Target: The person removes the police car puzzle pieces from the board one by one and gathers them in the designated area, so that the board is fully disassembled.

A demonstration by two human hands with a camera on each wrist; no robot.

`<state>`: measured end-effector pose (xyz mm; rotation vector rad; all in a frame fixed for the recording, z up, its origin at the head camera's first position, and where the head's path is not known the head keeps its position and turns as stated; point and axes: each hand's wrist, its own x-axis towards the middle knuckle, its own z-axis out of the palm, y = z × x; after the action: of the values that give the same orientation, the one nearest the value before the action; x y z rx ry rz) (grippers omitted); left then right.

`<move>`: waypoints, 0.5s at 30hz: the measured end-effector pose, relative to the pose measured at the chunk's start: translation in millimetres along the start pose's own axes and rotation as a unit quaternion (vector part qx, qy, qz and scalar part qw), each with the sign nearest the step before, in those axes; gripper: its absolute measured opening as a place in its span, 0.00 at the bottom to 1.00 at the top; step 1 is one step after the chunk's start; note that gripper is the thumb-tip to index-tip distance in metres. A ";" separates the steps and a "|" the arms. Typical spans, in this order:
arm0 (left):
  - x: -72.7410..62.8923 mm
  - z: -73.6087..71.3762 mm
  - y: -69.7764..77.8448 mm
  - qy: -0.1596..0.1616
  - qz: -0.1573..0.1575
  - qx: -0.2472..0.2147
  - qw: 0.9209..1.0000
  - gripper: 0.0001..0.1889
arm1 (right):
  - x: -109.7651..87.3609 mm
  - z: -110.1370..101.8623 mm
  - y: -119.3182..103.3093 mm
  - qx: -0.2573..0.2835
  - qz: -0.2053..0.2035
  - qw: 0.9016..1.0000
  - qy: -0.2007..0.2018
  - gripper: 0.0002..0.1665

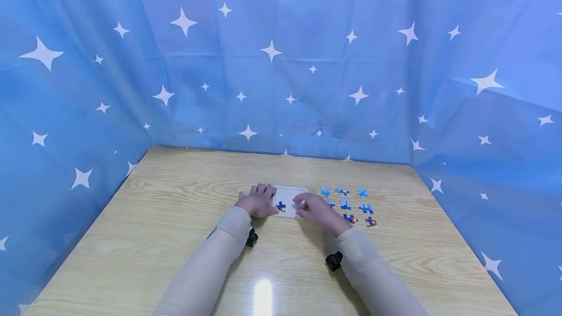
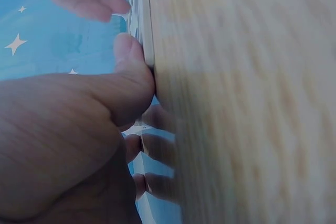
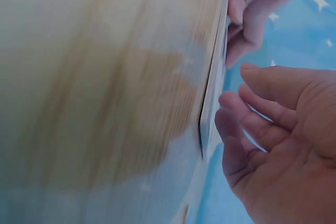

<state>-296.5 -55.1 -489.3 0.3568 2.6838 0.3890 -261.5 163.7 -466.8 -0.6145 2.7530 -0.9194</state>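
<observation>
A white puzzle board [image 1: 287,195] lies flat on the table, with one dark blue jigsaw piece [image 1: 281,206] in its lower left part. My left hand [image 1: 259,201] rests at the board's left side. Its thumb touches the board's edge [image 2: 147,35] in the left wrist view, and the other fingers reach past it on the table. Over the right part of the board hovers my right hand [image 1: 317,210], fingers loosely bent. Nothing shows between its thumb and fingers [image 3: 252,114] in the right wrist view, where the hand stays apart from the board.
Several loose jigsaw pieces [image 1: 345,204] in blue, some with red, lie in rough rows right of the board. My right forearm [image 1: 366,262] passes in front of them. The wooden table [image 1: 175,199] meets a blue star-patterned curtain [image 1: 246,87] at the back and sides.
</observation>
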 end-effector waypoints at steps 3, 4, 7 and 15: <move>1.4 0.5 -0.6 0.001 0.000 -0.002 1.000 0.41 | 6.3 5.7 -7.2 -0.012 -0.009 1.000 -0.013 0.18; 2.0 0.9 -0.9 0.002 0.000 -0.003 1.000 0.40 | 8.0 7.4 -9.3 -0.015 -0.009 1.000 -0.017 0.18; 3.0 1.7 -1.5 -0.003 0.002 0.001 1.000 0.41 | 11.8 12.0 -13.7 -0.015 0.000 1.000 -0.025 0.19; 4.8 3.8 -3.9 0.003 0.007 0.000 1.000 0.40 | 15.0 18.7 -17.4 0.005 -0.003 0.999 -0.033 0.18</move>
<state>-299.9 -56.5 -495.6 0.3755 2.6879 0.3951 -263.9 134.6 -471.7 -0.6386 2.6883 -0.8973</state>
